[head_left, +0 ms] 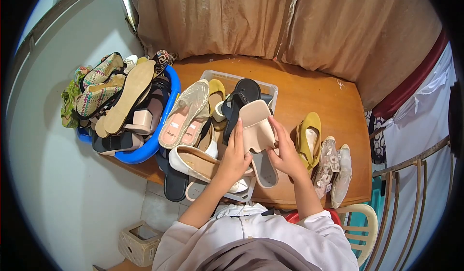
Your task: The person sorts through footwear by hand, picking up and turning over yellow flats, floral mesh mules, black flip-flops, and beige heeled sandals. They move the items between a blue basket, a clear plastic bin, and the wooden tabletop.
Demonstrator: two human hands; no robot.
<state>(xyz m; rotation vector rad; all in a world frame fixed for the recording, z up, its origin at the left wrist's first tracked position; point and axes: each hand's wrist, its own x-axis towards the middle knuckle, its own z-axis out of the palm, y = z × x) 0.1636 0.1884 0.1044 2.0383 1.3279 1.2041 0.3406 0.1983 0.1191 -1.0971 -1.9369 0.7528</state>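
Both hands hold a beige wide-strap slipper (256, 126) above a clear plastic tray (273, 91) heaped with shoes. My left hand (234, 152) grips the slipper's left side, and my right hand (286, 150) has its right side, fingers pointing up along the edge. A grey insole (266, 169) shows just below, between the hands. In the tray lie beige lace flats (183, 118), a white flat (193, 162), black sandals (246, 91) and a mustard shoe (217, 94). To the right of my right hand are mustard flats (308, 143) and clear-topped pale shoes (341, 176).
A blue basket (169, 111) piled with footwear stands on the table's (299, 87) left. Brown curtains (338, 24) hang behind. A cream plastic chair (369, 227) and metal railing (415, 174) are at the right; a tissue box (140, 244) sits low at the left.
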